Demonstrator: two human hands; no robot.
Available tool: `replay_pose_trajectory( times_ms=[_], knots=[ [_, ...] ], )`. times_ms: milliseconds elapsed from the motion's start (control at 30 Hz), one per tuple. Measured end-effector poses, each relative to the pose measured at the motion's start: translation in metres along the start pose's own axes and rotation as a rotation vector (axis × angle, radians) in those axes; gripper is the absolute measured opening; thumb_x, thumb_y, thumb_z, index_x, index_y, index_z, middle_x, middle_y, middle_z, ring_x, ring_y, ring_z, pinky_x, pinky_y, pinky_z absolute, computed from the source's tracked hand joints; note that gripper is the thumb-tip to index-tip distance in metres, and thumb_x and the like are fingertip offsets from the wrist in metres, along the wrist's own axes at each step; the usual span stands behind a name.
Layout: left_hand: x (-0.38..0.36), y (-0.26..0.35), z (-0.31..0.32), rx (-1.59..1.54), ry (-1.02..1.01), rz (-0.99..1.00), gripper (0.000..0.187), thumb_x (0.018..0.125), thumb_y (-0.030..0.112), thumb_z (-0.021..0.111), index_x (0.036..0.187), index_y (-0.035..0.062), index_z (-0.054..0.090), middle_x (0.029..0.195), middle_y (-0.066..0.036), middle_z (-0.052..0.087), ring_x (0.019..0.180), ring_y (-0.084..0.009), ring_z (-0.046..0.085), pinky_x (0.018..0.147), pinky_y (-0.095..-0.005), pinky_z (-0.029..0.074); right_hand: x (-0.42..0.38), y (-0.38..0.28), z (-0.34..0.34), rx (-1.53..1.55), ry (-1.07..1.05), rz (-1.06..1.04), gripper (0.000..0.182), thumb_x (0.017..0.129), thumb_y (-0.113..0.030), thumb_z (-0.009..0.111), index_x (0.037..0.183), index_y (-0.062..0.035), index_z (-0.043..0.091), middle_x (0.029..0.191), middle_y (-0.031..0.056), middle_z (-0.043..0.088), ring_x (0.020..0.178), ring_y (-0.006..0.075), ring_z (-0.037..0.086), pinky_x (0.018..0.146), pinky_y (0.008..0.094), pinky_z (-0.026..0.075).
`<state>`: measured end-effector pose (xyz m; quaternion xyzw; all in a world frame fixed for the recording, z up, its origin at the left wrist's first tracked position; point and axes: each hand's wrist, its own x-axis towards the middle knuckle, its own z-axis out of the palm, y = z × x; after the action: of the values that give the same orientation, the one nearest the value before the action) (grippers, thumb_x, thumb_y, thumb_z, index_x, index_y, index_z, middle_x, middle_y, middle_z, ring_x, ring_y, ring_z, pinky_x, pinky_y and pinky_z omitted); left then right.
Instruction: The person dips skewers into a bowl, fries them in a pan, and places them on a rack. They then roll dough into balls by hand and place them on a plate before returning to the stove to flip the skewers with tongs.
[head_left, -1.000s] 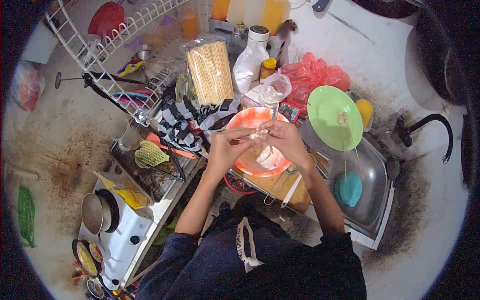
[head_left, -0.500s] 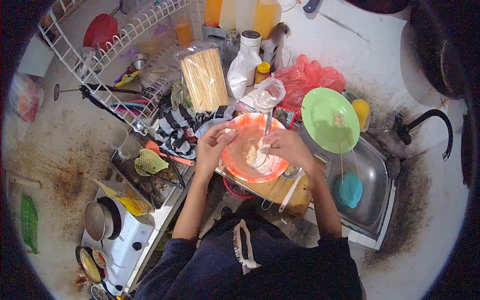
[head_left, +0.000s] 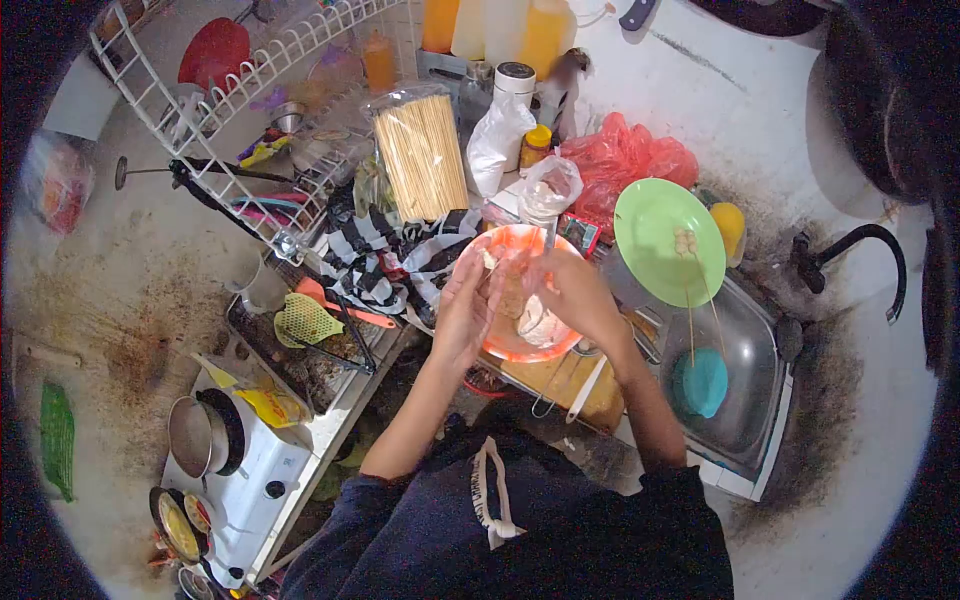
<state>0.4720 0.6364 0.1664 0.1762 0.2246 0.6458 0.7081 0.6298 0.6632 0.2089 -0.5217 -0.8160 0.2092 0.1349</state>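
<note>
The left hand (head_left: 466, 320) is at the left side of the orange bowl (head_left: 512, 236), with a small white lump (head_left: 489, 261) pinched at its fingertips. The right hand (head_left: 580, 300) is over the bowl, beside the spoon (head_left: 551, 238). Its fingers look blurry, so I cannot tell if they pinch. White dough (head_left: 540, 324) sits in the bowl.

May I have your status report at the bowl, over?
Left hand holding pale piece. Right hand by spoon. Bowl holding pale mixture. Striped bag close beside bowl.

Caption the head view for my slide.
Left hand holds a pale morsel above an orange bowl, right hand alongside; skewered pieces on a green plate.
</note>
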Motion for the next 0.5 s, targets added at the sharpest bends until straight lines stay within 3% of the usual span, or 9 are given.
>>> replay_pose_trajectory(
  times_ms=[33, 100, 133, 200, 300, 367, 433, 467, 500],
  knots=[
    [0.0, -0.003, 0.002, 0.03, -0.031, 0.005, 0.031, 0.089, 0.019, 0.045, 0.117, 0.0047, 0.046, 0.111, -0.005, 0.052, 0.101, -0.0112, 0.051, 0.087, -0.0208, 0.043, 0.0, -0.008, -0.003, -0.003, 0.0, -0.001, 0.022, 0.08, -0.017, 0.05, 0.099, -0.0089, 0.058, 0.096, 0.0119, 0.057, 0.094, 0.0281, 0.054, 0.083, 0.0402, 0.041],
    [-0.004, -0.01, 0.012, 0.071, -0.046, 0.015, 0.033, 0.09, 0.019, 0.043, 0.12, 0.0059, 0.043, 0.113, -0.005, 0.051, 0.103, -0.0117, 0.05, 0.087, -0.0229, 0.042, 0.001, -0.025, -0.002, 0.285, 0.564, -0.129, 0.036, 0.086, -0.021, 0.042, 0.118, -0.0047, 0.046, 0.12, 0.0163, 0.044, 0.112, 0.0304, 0.042, 0.094, 0.0381, 0.033],
    [-0.007, -0.014, 0.018, 0.116, -0.06, 0.024, 0.034, 0.091, 0.02, 0.041, 0.123, 0.0071, 0.04, 0.115, -0.004, 0.05, 0.105, -0.0121, 0.049, 0.086, -0.0251, 0.042, 0.003, -0.033, 0.0, 0.285, 0.566, -0.129, 0.036, 0.086, -0.021, 0.042, 0.118, -0.0047, 0.046, 0.12, 0.0163, 0.044, 0.112, 0.0304, 0.042, 0.094, 0.0381, 0.033],
    [-0.019, -0.025, 0.029, 0.172, -0.053, 0.058, 0.033, 0.091, 0.019, 0.041, 0.121, 0.0048, 0.042, 0.116, -0.005, 0.049, 0.103, -0.0114, 0.049, 0.086, -0.0239, 0.041, 0.006, -0.049, 0.005, 0.321, 0.694, -0.277, 0.049, 0.087, -0.021, 0.039, 0.13, 0.0002, 0.027, 0.134, 0.0189, 0.026, 0.125, 0.0322, 0.026, 0.102, 0.0371, 0.022],
    [-0.036, -0.037, 0.033, 0.409, -0.082, 0.134, 0.037, 0.092, 0.023, 0.039, 0.121, 0.0007, 0.041, 0.118, -0.005, 0.046, 0.105, -0.0112, 0.046, 0.089, -0.0254, 0.036, 0.003, -0.064, 0.01, 0.425, 0.756, -0.306, 0.055, 0.087, -0.018, 0.039, 0.132, 0.003, 0.017, 0.138, 0.0188, 0.019, 0.129, 0.0316, 0.016, 0.105, 0.0394, 0.013],
    [-0.049, -0.034, 0.045, 0.076, 0.057, 0.03, 0.044, 0.092, 0.032, 0.034, 0.122, -0.0006, 0.039, 0.117, -0.006, 0.046, 0.108, -0.0122, 0.043, 0.093, -0.0276, 0.032, -0.006, -0.078, 0.014, 0.51, 0.782, -0.33, 0.055, 0.086, -0.019, 0.039, 0.132, 0.0051, 0.018, 0.137, 0.0208, 0.02, 0.128, 0.0336, 0.017, 0.105, 0.0406, 0.012],
    [-0.052, -0.028, 0.04, 0.317, -0.008, 0.121, 0.052, 0.093, 0.039, 0.027, 0.125, -0.0009, 0.035, 0.123, -0.008, 0.043, 0.113, -0.0153, 0.04, 0.098, -0.029, 0.027, -0.013, -0.088, 0.027, 0.44, 0.846, -0.449, 0.057, 0.087, -0.027, 0.034, 0.131, 0.0064, 0.019, 0.137, 0.022, 0.02, 0.128, 0.0348, 0.017, 0.105, 0.0409, 0.011],
    [-0.044, -0.026, 0.034, 0.176, -0.099, 0.152, 0.053, 0.093, 0.039, 0.025, 0.127, -0.0006, 0.033, 0.125, -0.009, 0.041, 0.115, -0.0162, 0.038, 0.099, -0.0295, 0.026, -0.03, -0.096, 0.023, 0.442, 0.614, -0.288, 0.063, 0.086, -0.036, 0.031, 0.13, 0.0074, 0.021, 0.136, 0.0239, 0.021, 0.128, 0.0355, 0.016, 0.105, 0.0426, 0.009],
    [-0.036, -0.024, 0.028, 0.035, -0.189, 0.183, 0.054, 0.093, 0.039, 0.024, 0.128, -0.0004, 0.031, 0.127, -0.009, 0.039, 0.117, -0.0172, 0.036, 0.1, -0.0299, 0.025, -0.033, -0.091, 0.025, 0.443, 0.613, -0.287, 0.063, 0.086, -0.036, 0.031, 0.13, 0.0074, 0.021, 0.136, 0.0239, 0.021, 0.128, 0.0355, 0.016, 0.105, 0.0426, 0.009]
  ],
)
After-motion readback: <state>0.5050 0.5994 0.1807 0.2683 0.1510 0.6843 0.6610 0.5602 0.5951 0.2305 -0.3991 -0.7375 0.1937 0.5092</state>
